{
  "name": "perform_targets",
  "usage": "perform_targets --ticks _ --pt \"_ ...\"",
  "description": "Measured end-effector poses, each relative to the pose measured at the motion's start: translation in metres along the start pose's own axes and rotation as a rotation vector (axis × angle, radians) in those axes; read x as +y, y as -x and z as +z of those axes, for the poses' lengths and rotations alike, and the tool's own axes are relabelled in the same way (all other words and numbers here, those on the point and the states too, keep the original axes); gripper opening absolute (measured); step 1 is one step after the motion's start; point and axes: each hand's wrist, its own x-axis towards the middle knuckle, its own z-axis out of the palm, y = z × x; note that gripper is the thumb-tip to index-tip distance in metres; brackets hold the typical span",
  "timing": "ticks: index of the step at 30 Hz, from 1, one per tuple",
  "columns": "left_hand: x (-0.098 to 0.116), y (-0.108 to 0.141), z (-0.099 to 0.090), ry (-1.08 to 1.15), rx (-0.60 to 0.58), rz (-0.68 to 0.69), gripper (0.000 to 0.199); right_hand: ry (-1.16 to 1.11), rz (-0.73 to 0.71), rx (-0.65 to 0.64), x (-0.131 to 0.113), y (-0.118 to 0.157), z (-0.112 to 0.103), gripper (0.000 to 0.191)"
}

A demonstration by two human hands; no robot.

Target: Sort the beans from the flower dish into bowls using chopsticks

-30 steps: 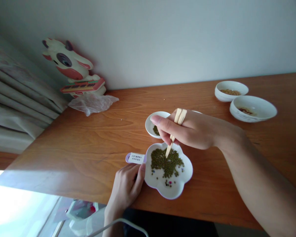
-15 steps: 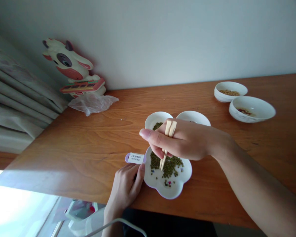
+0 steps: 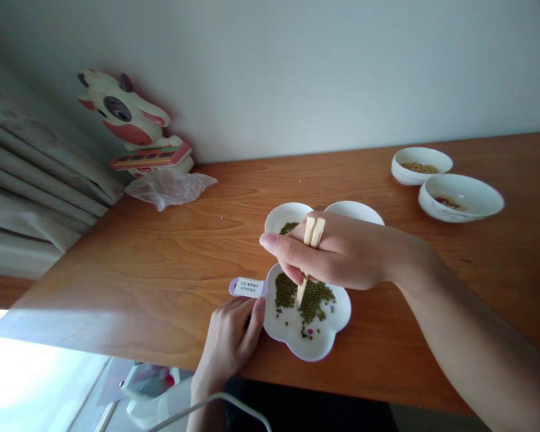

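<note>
1. The right hand [image 3: 337, 249] grasps a pair of wooden chopsticks [image 3: 314, 233] above the flower-shaped dish [image 3: 312, 349], which lies near the table's [image 3: 184, 246] front edge. Compared with the first frame, the hand is lower in view and farther left.
2. The chopstick tips, then within the green beans [image 3: 315, 300], now point down at a pale gap dividing them; in the first frame the beans form a more continuous mass. Whether a bean is pinched cannot be told.
3. The left hand [image 3: 231, 333] is unchanged: fingers loosely curled on the table, thumb at the base of the labelled handle [image 3: 249, 288]. Whether it grips the handle is unclear.
4. Behind the right hand, the right-hand round dish [image 3: 355, 209], mostly covered in the first frame, shows its rim; the left-hand round dish [image 3: 274, 221], containing green beans, remains in place.
5. Two white bowls [image 3: 459, 211] at far right are unmoved.
</note>
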Motion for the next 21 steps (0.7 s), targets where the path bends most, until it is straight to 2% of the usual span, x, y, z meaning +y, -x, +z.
perform_targets --ticks 3,5,8,13,21 --pt "0.0006 -0.0005 -0.0011 0.004 -0.009 0.003 0.036 -0.066 0.039 -0.1 -0.0036 0.0011 0.0023 0.071" --pt "0.0008 -0.0003 -0.0011 0.003 -0.011 0.002 0.035 -0.075 0.044 -0.119 -0.0063 0.0004 0.0044 0.072" --pt "0.0006 0.0006 0.0 0.006 0.005 -0.002 0.035 -0.017 0.038 -0.068 -0.0075 -0.0017 0.0057 0.069" --pt "0.0001 0.0008 0.0011 0.009 0.012 0.006 0.036 0.159 0.035 0.098 -0.0041 -0.0007 0.0014 0.068" --pt "0.0009 0.0011 -0.0003 0.022 0.016 0.007 0.036 0.17 -0.022 0.064 -0.01 0.0021 0.0 0.067"
